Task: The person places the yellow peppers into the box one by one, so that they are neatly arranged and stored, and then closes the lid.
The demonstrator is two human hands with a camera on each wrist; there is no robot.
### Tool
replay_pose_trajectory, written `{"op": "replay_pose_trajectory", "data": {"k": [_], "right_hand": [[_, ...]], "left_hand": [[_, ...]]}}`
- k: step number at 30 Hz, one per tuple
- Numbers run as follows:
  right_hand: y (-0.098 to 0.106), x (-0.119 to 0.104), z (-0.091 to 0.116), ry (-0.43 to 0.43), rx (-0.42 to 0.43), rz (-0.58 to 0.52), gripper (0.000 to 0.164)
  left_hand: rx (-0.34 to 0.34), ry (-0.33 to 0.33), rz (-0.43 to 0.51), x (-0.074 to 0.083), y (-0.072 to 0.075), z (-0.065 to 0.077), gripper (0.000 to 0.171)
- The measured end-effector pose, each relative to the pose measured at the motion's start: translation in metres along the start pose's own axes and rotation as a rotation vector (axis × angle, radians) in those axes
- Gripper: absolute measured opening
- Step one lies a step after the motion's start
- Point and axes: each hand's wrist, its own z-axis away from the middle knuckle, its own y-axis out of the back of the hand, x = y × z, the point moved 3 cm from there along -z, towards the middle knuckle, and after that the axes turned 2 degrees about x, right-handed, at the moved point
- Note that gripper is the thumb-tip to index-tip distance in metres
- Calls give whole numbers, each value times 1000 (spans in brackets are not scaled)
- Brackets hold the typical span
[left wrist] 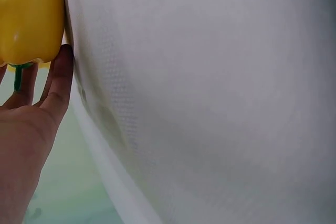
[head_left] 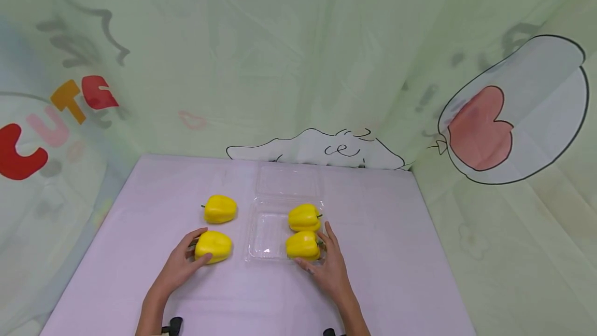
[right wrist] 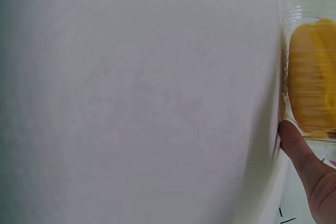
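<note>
Pale lilac counter [head_left: 261,299] lies under both hands: fingers and thumb of the left hand [head_left: 184,259] pinch the near left pepper [head_left: 215,247] around its stem end, while those of the right hand [head_left: 330,266] curve about the clear box [head_left: 252,254] at its near right corner, whether gripping I cannot tell. Inside the box sit the near right pepper [head_left: 300,246] and far right pepper [head_left: 304,217]; outside lies the far left pepper [head_left: 220,208]. A loose left pinch could let its rounded pepper roll, and a sideways knock could skid the thin box.
</note>
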Motion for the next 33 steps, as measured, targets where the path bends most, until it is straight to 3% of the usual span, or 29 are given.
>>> {"op": "replay_pose_trajectory", "data": {"k": [11, 16, 24, 33], "right_hand": [[-1, -1, 0, 11, -4, -5, 100], [-1, -1, 0, 12, -6, -10, 100], [0, -1, 0, -2, -6, 21, 100], [1, -2, 1, 1, -9, 3, 99]], "left_hand": [[-7, 28, 17, -2, 1, 1, 79], [-25, 32, 84, 3, 2, 2, 78], [-17, 3, 144, 31, 2, 6, 76], [21, -44, 105, 66, -2, 18, 76]]}}
